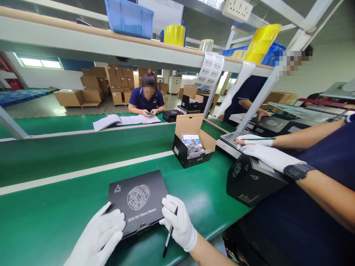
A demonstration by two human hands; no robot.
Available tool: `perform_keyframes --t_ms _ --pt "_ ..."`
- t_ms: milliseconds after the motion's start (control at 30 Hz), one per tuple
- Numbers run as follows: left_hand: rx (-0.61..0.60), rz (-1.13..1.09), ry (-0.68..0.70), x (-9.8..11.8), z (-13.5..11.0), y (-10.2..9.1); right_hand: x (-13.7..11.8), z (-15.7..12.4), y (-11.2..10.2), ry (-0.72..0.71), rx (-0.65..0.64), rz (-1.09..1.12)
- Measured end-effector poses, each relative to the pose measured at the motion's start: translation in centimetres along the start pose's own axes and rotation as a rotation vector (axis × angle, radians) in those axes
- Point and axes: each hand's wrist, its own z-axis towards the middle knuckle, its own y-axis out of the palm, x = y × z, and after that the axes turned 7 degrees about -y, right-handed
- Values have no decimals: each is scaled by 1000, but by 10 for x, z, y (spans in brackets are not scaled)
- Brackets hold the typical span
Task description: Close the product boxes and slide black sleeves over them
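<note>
A closed black cardboard box [155,190], printed with a pump drawing and "ECO DC Wave Maker", lies on the green bench in front of me. My left hand [101,232], in a white glove, grips its near left corner, with one finger along the left side. At the right edge, my right hand [179,221], also gloved, touches the box. A black pen [167,242] is held in that same hand and points down toward the bench. The undersides of both hands are hidden.
An open black box [184,159] with bagged parts stands farther back. At right, a co-worker's gloved hands [266,155] hold a green pen over a device beside another black box [249,184]. Opposite sits a person [146,96] near papers [135,119]. Overhead runs a shelf [69,31].
</note>
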Motion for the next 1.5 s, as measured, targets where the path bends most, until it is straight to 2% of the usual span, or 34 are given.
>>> perform_keyframes --t_ms 133,200,267,333,433,600,900,1167,1300,1500 --pt "-202 79 30 2 39 -2 0 -1 1 2 2 3" --pt "-206 184 37 6 61 6 1 -3 2 -2 7 10" --pt "-195 315 -18 11 78 15 1 -4 3 -13 13 16" --pt "-234 405 -83 14 87 23 2 -6 3 -13 4 19" --pt "-294 396 -68 12 88 27 1 -8 3 2 -13 28" --pt "-269 338 -9 7 83 23 0 -9 2 5 -19 26" --pt "-253 369 21 9 84 21 3 -9 3 -12 -27 23" --pt "-447 544 2 26 92 10 1 -7 3 -15 -21 -2" --pt "-502 609 50 25 92 10 3 -10 6 -14 -27 -5" --pt "-450 538 30 23 90 11 1 -6 3 -5 -47 2"
